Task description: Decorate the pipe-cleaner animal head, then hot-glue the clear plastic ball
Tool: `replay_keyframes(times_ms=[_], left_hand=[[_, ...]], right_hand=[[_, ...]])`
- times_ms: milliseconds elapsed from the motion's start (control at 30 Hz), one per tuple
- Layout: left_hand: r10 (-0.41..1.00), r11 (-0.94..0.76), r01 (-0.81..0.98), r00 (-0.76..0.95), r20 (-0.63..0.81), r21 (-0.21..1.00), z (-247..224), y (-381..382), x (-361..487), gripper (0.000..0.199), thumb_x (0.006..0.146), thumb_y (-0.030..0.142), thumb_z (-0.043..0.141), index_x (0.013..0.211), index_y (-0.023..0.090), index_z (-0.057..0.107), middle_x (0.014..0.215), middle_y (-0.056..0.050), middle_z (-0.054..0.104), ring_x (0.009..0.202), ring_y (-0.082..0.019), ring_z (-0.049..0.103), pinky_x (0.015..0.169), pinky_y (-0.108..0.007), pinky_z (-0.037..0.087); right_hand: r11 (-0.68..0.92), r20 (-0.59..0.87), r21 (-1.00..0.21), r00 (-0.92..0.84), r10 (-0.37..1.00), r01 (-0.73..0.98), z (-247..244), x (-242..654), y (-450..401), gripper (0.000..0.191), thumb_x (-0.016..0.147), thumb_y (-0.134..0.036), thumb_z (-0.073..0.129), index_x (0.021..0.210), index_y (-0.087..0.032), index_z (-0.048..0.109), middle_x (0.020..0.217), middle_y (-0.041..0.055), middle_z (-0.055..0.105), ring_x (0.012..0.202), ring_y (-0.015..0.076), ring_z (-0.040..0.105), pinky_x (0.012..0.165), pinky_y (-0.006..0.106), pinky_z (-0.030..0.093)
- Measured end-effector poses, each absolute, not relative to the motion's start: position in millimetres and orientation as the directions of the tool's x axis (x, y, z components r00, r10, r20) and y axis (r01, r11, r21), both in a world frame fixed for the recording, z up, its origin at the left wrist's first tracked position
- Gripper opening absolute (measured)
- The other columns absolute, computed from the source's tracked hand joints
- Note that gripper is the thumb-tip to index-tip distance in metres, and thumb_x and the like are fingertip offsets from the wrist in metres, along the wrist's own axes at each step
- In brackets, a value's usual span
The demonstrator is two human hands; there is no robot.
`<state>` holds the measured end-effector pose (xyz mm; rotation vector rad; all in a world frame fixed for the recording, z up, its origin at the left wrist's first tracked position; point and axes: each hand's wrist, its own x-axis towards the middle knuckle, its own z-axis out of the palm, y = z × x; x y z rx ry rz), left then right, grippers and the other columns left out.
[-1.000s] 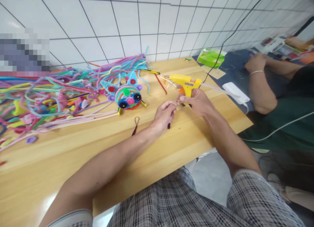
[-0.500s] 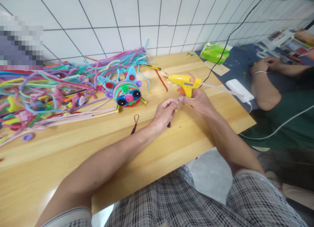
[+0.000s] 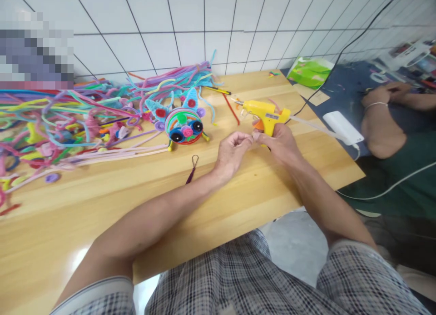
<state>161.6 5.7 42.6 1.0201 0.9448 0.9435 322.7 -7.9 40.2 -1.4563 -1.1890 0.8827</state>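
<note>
Between hands (image 3: pixel 231 156) (image 3: pixel 282 144) and edge (image 3: pixel 238 234), open tabletop (image 3: pixel 254 192)

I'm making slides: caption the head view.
Left hand close beside right hand, which holds a yellow glue gun; colourful figure nearby.

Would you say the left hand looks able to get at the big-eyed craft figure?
Probably yes: only wooden tabletop shows between the left hand and the craft figure. That hand seems to touch the right hand, which holds the glue gun, so the two may need to part first.
</note>
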Motion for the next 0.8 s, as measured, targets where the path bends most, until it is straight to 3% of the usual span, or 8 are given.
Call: replay_keyframes(times_ms=[233,567,800], left_hand=[[0.909,0.328,-0.172,0.326,-0.260,0.929,43,4,160,0.019,0.097,0.010,0.070,0.078,0.016,0.069,0.060,0.007,0.051,0.055,-0.007,0.044,0.056,-0.019,0.036],[0.908,0.314,-0.167,0.341,-0.244,0.935,37,5,159,0.018,0.096,0.012,0.068,0.080,0.017,0.065,0.063,0.008,0.054,0.055,-0.007,0.041,0.057,-0.020,0.035],[0.929,0.285,-0.222,0.303,-0.212,0.932,31,9,155,0.013,0.095,0.013,0.068,0.083,0.017,0.067,0.064,0.008,0.053,0.051,-0.006,0.038,0.052,-0.020,0.031]], right_hand=[[0.028,0.085,-0.974,0.248,0.965,0.223,38,324,-8,0.048,0.067,-0.051,0.095,0.101,-0.026,0.073,0.088,-0.0007,0.069,0.079,0.0185,0.061,0.080,0.038,0.055],[0.026,0.120,-0.926,0.228,0.966,0.377,33,324,-9,0.028,0.080,-0.044,0.083,0.101,-0.027,0.075,0.083,-0.0014,0.067,0.074,0.0179,0.058,0.075,0.037,0.052],[0.054,0.095,-0.979,0.202,0.975,0.199,34,321,-6,0.043,0.074,-0.061,0.090,0.098,-0.028,0.073,0.082,-0.0010,0.064,0.068,0.0153,0.052,0.068,0.035,0.047]])
